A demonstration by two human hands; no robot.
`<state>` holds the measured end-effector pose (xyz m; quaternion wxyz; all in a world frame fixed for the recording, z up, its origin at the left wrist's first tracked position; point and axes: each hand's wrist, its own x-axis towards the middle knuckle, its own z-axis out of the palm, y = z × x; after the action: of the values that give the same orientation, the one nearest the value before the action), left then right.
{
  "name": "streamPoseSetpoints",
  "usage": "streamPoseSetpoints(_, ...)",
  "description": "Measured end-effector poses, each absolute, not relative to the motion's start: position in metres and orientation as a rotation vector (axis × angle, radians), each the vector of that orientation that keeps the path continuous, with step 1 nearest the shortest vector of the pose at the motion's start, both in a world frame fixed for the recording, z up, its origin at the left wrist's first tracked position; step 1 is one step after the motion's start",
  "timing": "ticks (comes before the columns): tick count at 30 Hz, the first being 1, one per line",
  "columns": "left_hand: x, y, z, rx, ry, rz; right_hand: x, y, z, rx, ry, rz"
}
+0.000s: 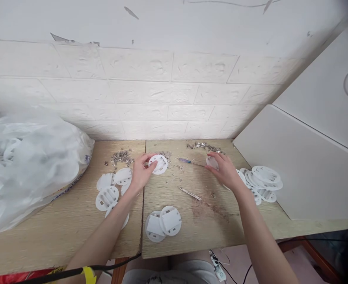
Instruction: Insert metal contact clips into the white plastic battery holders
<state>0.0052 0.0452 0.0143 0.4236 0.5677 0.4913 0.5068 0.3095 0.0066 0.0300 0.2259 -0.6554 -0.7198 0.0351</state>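
My left hand (140, 173) grips a round white plastic disc (159, 163) with slots, held just above the wooden table (191, 232). My right hand (224, 169) reaches to the far right of the table with fingers curled over another white disc (211, 161) at the edge of a pile of discs (262, 179). Between the hands lie a small blue-handled screwdriver (188, 161) and metal tweezers (189, 193).
Loose white discs (110, 189) lie at the left, two more (163, 223) near the front edge. Heaps of small metal parts (122, 157) sit by the brick wall. A big clear bag of discs (26, 161) fills the left. A white panel (304, 169) stands at right.
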Motion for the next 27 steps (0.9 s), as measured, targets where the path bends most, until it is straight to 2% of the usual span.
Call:
streamPoseSetpoints(8,0.001,0.048,0.015,1.416,1.226,1.306,0.324,0.039,0.022,-2.18,-2.258,0.312)
streamPoseSetpoints(18,-0.001,0.051,0.014,1.378,1.231,1.33,0.348,-0.001,0.075,-1.988,-2.109,0.262)
streamPoseSetpoints(21,-0.001,0.052,0.014,1.397,1.244,1.329,0.366,-0.019,0.071,-2.072,-2.189,0.322)
streamPoseSetpoints(27,0.0,0.052,0.012,1.431,1.261,1.313,0.374,-0.041,0.046,-2.128,-2.151,0.191)
